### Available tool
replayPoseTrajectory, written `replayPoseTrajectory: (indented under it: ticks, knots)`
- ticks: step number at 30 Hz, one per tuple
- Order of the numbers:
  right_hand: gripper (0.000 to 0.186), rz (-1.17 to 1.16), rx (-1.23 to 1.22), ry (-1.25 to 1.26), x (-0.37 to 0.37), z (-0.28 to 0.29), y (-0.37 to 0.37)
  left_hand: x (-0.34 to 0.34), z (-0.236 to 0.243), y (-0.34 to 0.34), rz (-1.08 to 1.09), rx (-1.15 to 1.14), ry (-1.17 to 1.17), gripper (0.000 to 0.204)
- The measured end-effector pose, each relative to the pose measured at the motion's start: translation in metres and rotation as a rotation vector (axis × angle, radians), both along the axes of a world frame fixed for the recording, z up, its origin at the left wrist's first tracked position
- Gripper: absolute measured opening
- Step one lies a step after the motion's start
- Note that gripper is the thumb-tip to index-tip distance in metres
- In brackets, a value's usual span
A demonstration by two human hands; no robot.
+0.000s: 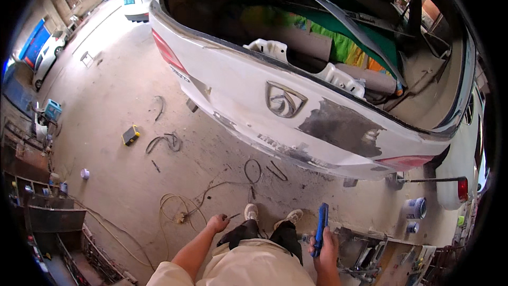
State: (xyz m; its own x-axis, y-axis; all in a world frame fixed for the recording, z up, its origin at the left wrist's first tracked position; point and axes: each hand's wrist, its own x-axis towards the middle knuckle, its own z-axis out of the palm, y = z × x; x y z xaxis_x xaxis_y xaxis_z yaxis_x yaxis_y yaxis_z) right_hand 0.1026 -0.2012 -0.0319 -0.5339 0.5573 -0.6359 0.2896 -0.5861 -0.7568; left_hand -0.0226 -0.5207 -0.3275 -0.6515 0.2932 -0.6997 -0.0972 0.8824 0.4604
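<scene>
My right hand (329,246) is closed round a blue utility knife (320,228), held upright in front of my body at the right. My left hand (218,223) is also closed, low and to the left of my shoes; a short, thin, dark strip (234,215) sticks out from its fingers, too small to identify. Ahead of both hands stands the rear of a white car (233,82), which neither hand touches. Its rear window opening has no glass, and dark bare patches (341,127) show in the paint beside the badge (286,99).
Hoses and cables (174,201) lie looped on the floor near my feet. A yellow and black case (130,135) and black strips (165,142) are farther left. Metal shelving (58,217) fills the lower left. Buckets (414,208) and a cluttered bench (391,259) stand at right.
</scene>
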Motion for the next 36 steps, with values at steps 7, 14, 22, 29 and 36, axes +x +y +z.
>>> replayPoseTrajectory:
  ticks: [7, 14, 22, 29, 36]
  knots:
    - [0.043, 0.004, -0.078, -0.004, 0.011, -0.008, 0.001, 0.007, 0.002, 0.001, -0.038, -0.011, -0.054, 0.045]
    - [0.041, 0.041, -0.082, -0.011, 0.012, -0.008, 0.002, 0.014, -0.019, -0.025, -0.108, -0.128, -0.110, 0.045]
    - [0.042, 0.049, -0.109, 0.000, 0.007, -0.003, 0.003, -0.003, -0.025, -0.014, -0.121, -0.075, -0.035, 0.046]
    - [0.043, 0.053, -0.104, 0.017, 0.012, -0.004, 0.001, -0.010, -0.014, 0.003, -0.098, 0.004, 0.016, 0.045]
    - [0.040, 0.089, -0.130, -0.014, 0.025, -0.011, 0.003, 0.000, -0.036, -0.004, -0.152, 0.002, -0.019, 0.044]
